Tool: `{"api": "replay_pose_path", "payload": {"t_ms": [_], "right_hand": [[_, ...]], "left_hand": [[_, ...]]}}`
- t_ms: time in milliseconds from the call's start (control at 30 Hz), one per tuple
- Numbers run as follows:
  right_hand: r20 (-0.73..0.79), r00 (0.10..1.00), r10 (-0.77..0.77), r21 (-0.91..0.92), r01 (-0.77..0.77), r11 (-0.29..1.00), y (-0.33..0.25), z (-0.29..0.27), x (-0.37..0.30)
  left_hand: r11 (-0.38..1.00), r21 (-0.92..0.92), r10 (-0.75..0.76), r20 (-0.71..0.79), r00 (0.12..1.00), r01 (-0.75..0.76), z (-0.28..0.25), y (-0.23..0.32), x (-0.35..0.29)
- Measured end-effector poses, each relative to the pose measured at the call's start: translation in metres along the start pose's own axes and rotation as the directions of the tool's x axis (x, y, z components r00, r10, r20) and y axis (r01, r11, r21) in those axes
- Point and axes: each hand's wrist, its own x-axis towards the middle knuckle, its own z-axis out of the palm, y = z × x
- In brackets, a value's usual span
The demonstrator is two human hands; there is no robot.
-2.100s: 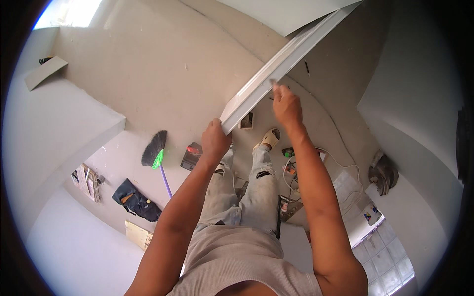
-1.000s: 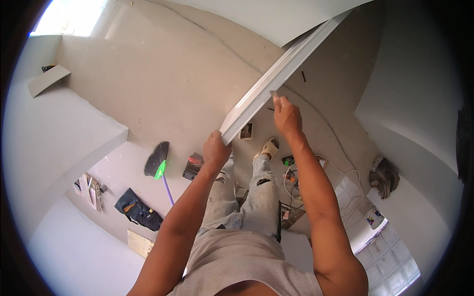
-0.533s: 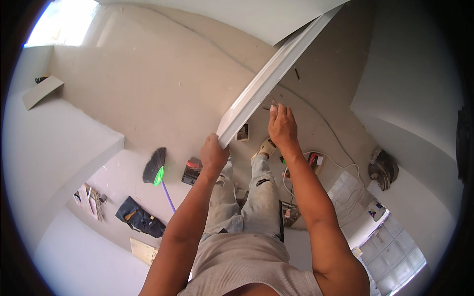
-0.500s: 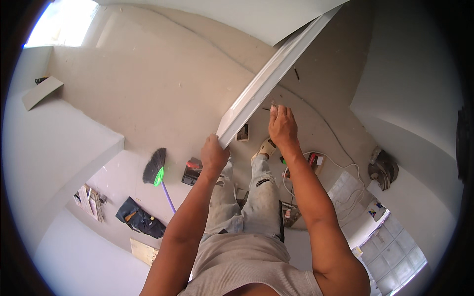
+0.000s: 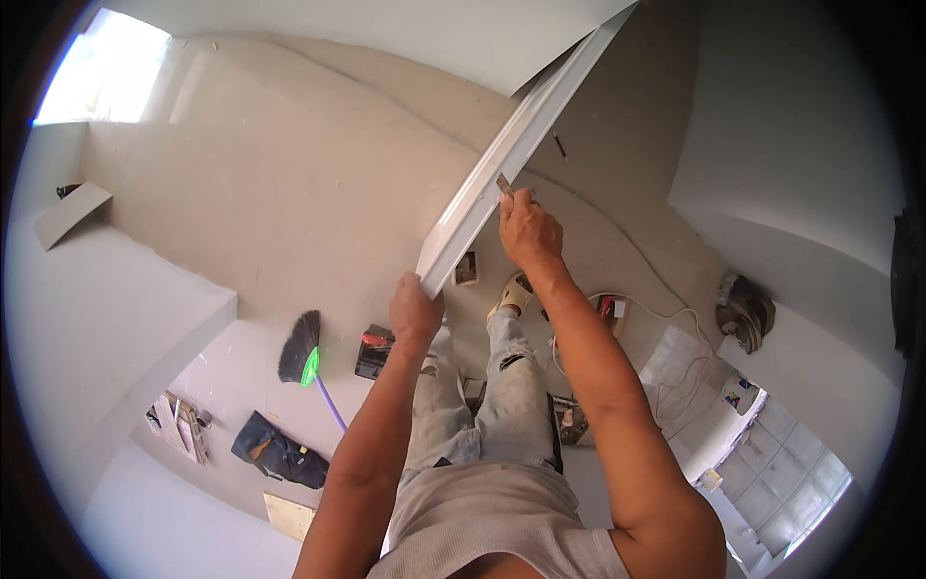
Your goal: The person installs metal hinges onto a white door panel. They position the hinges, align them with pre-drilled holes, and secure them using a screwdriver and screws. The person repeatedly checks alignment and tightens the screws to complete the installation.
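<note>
A long white door panel [image 5: 532,133], seen along its narrow edge, slants from the upper right down toward my legs. My left hand [image 5: 417,307] is closed round its near end. My right hand [image 5: 531,230] is closed on a small flat metal tool with a dark, blade-like tip [image 5: 503,183]. That tip lies against or just over the door's edge, and I cannot tell if it touches. Most of the tool is hidden inside my fingers, so its kind is unclear.
On the floor lie a black broom [image 5: 301,347] with a purple handle, a dark toolbox [image 5: 372,351], a small box [image 5: 466,268], a dark bag [image 5: 278,450] and a thin dark stick [image 5: 560,147]. A pale cable [image 5: 617,225] crosses the floor. Walls stand left and right.
My right hand has moved left and closer to the door's edge, and the metal tip now shows clearly. My left hand keeps its hold. The whole view has shifted slightly.
</note>
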Motion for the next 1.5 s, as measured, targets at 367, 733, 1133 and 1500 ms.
{"api": "replay_pose_path", "payload": {"t_ms": [367, 733, 1133, 1500], "right_hand": [[0.024, 1.000, 0.019, -0.003, -0.019, 1.000, 0.008, -0.021, 0.026], [0.032, 0.999, -0.024, 0.120, 0.020, 0.993, 0.027, -0.015, 0.030], [0.363, 0.857, 0.366, 0.177, -0.449, 0.876, 0.245, 0.124, -0.198], [0.696, 0.581, 0.421, 0.377, -0.795, 0.475, 0.298, 0.141, -0.224]], "left_hand": [[1.000, 0.011, 0.005, -0.018, 1.000, -0.004, 0.001, 0.002, 0.002], [0.999, 0.024, 0.034, 0.007, 0.999, -0.034, 0.004, -0.001, 0.002], [0.893, 0.298, 0.388, -0.135, 0.912, -0.336, -0.007, 0.053, 0.008], [0.400, 0.509, 0.839, 0.131, 0.528, -0.762, 0.010, 0.142, 0.100]]}}
